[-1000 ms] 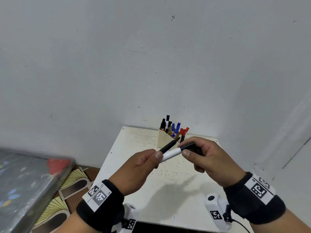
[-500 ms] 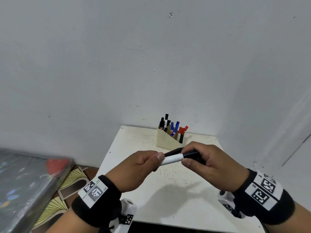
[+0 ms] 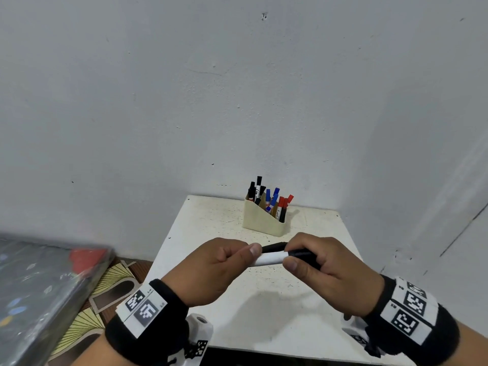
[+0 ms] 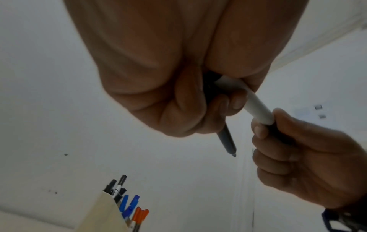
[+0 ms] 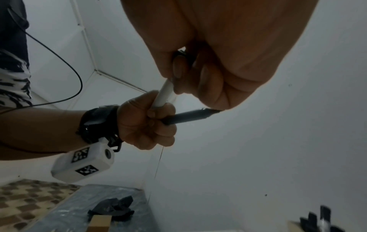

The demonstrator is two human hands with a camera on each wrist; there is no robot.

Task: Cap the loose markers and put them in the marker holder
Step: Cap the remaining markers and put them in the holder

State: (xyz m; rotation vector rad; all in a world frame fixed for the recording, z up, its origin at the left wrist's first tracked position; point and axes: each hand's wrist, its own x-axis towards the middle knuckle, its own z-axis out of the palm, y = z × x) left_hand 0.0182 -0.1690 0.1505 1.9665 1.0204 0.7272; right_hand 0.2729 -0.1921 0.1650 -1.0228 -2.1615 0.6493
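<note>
Above the white table (image 3: 211,225), both hands hold one white-barrelled marker (image 3: 269,258) between them. My left hand (image 3: 237,257) grips its left end together with a second, thin black marker (image 3: 274,247). That marker's bare tip (image 4: 234,155) points toward my right hand. My right hand (image 3: 311,249) is curled round the black cap (image 3: 303,256) at the white marker's right end. How far the cap is seated is hidden. The cream marker holder (image 3: 264,220) stands at the table's back with several black, blue and red markers in it.
Grey walls close the table in at the back and right. A plastic-wrapped patterned slab (image 3: 39,286) lies low on the left over a patterned floor (image 3: 87,320). Bare tabletop lies between my hands and the holder.
My hands have drawn closer together and less white barrel shows between them. The black marker has swung from pointing up-right to nearly level.
</note>
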